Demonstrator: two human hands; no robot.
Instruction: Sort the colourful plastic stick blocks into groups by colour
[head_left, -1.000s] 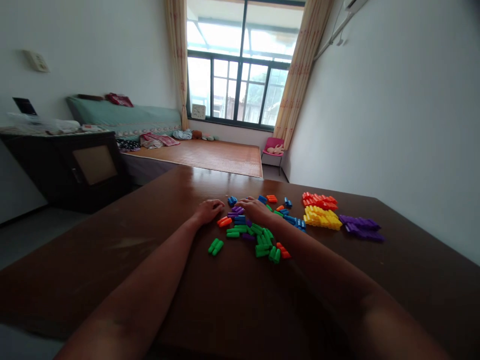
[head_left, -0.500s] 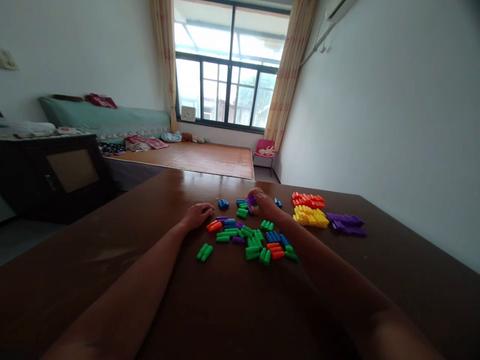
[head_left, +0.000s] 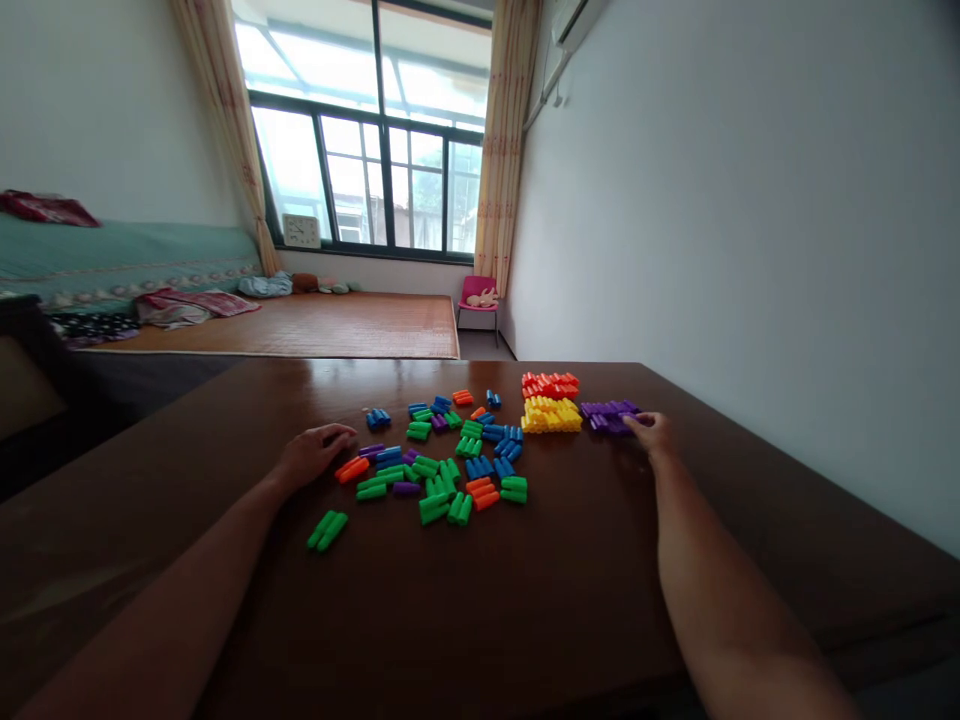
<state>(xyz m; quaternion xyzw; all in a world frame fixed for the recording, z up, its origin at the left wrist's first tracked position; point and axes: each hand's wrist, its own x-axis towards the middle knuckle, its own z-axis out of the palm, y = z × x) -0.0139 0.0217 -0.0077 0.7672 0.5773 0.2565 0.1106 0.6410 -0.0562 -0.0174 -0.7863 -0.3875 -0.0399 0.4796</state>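
Note:
My right hand point(head_left: 649, 432) is at the right side of the table, its thumb and fingers closed on a purple plastic block at the near edge of the purple block group point(head_left: 609, 414). The fingers partly hide that block. My left hand point(head_left: 319, 447) rests on the table with its fingers loosely stretched and nothing in them. Just right of it lie an orange block point(head_left: 352, 470) and a purple block point(head_left: 371, 452). Mixed green blocks point(head_left: 439, 486), blue blocks point(head_left: 480, 467) and orange blocks point(head_left: 482, 493) are scattered between my hands.
Beside the purple group stand rows of yellow blocks point(head_left: 551, 415) and red-orange blocks point(head_left: 550, 385). A pair of green blocks point(head_left: 328, 530) lies apart at the near left. Beyond the brown table point(head_left: 525, 600) are a bed point(head_left: 360, 322) and a pink chair point(head_left: 478, 292).
My right hand has moved from the scattered blocks to the purple group on the right, carrying a purple block. The view has turned right. My left hand still rests on the table.

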